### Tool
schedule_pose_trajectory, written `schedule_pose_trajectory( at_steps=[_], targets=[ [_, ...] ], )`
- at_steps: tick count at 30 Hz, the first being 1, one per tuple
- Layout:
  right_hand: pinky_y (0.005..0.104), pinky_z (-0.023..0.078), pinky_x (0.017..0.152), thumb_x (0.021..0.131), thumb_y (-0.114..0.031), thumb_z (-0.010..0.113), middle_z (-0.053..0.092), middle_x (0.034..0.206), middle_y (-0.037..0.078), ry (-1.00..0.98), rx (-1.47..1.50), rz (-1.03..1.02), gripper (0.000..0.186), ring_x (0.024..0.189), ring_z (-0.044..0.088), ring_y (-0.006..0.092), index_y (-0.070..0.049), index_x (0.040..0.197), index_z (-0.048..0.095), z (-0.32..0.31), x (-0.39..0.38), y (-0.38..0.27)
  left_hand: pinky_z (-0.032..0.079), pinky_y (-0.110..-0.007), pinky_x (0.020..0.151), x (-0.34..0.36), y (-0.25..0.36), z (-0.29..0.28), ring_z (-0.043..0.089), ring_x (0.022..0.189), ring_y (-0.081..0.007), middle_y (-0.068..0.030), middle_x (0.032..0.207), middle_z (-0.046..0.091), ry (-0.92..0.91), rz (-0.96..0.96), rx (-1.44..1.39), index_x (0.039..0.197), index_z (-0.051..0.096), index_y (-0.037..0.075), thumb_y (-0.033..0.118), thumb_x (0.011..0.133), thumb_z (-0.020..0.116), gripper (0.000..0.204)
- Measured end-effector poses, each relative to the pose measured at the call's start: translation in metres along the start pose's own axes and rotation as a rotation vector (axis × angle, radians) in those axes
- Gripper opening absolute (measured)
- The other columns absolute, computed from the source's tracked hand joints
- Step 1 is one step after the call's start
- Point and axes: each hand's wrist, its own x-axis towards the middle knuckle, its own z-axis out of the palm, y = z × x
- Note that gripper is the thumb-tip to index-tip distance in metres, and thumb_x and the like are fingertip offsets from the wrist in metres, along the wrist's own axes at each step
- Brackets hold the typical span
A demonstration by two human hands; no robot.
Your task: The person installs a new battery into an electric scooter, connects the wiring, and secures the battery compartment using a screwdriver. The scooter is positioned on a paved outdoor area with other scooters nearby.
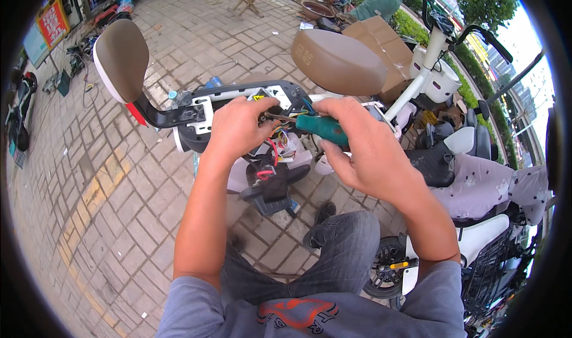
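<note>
— Right hand, left hand: why so close?
— The right clamps the screwdriver; the left curls near the tip, probably for steadiness over the scooter's wires. Whether the left pinches anything, I can't tell.

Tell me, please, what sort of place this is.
Probably an outdoor vehicle repair spot: block paving, a white scooter with exposed wires, and a green-handled screwdriver in the right hand.

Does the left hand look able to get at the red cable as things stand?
Probably yes: the red cable loops out uncovered near the left hand, with the green-handled screwdriver clear of it, to the right.
</note>
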Motion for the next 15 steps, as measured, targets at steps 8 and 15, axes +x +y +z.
schedule_pose_trajectory(
  at_steps=[8,15],
  targets=[
    [0.0431,0.052,0.071,0.082,-0.009,0.069,0.061,0.104,0.018,0.032,-0.014,0.088,0.047,0.089,0.064,0.0374,-0.004,0.124,0.049,0.009,-0.001,0.003,0.042,-0.028,0.058,0.004,-0.018,-0.007,0.050,0.061,-0.0116,-0.0002,0.064,0.050,-0.035,-0.261,-0.634,0.109,0.068,0.005,0.007,0.083,0.056,0.030],
    [0.0396,0.053,0.076,0.081,-0.007,0.070,0.065,0.097,0.016,0.124,0.196,0.029,0.037,0.088,0.065,0.0352,-0.003,0.116,0.056,0.013,0.000,0.007,0.036,-0.023,0.060,0.003,-0.029,-0.008,0.042,0.067,-0.0076,0.0017,0.082,0.049,0.169,-0.462,-1.304,0.108,0.060,-0.002,0.000,0.083,0.048,0.028]
  ],
)
